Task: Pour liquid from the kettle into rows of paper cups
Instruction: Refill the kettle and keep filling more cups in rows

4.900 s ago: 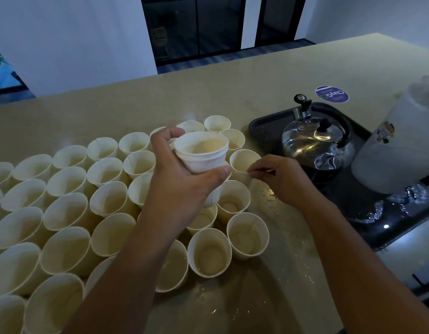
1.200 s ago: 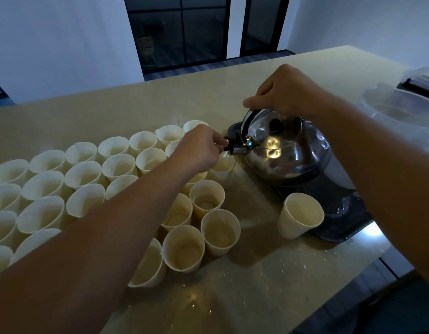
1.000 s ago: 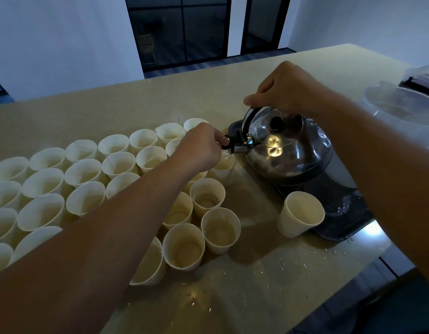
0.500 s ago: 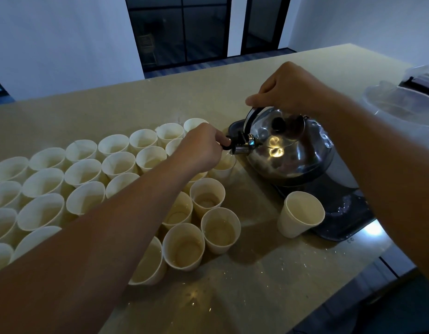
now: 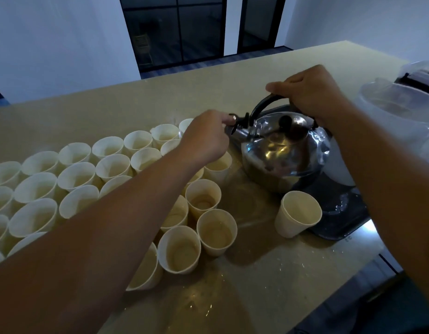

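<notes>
Dim room: pale walls (image 5: 52,44), dark-framed glass doors (image 5: 177,27), long beige countertop (image 5: 136,102).

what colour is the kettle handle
Black, arching over the shiny silver kettle; the handle shows best in the head view, gripped by the right hand.

You've put the held cup (image 5: 297,213) down just below your right hand (image 5: 312,92), which now grips the kettle (image 5: 284,150) handle. Your left hand (image 5: 206,138) moved to the spout cap (image 5: 240,120), pinching it, looks like. Kettle now tipped less.
</notes>
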Motion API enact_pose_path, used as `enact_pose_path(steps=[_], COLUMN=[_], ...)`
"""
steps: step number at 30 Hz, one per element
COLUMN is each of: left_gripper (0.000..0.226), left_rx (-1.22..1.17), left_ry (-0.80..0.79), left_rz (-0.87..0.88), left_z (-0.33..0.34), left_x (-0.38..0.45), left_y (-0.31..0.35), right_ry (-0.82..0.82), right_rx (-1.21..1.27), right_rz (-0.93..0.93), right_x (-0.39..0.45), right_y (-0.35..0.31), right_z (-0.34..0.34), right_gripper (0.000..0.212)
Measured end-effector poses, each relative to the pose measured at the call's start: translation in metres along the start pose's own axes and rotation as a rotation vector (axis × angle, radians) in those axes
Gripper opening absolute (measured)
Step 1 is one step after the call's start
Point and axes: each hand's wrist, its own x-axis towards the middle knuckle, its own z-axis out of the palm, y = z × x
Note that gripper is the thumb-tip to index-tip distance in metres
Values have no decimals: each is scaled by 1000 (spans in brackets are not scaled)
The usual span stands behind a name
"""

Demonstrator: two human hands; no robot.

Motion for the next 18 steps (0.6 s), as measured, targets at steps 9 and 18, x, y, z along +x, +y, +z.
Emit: enact_pose_path(steps=[9,18], left_gripper=[29,80], left_rx=[-4,5], left_ry=[-248,-540], left_rz=[140,147], left_z=[38,92], left_x=[-1,-50], left_y=[33,36], right_ry=[206,303], right_rx=[253,315], right_rz=[119,219], right_x=[9,30], right_y=[47,81], right_z=[1,12], right_gripper=[20,11])
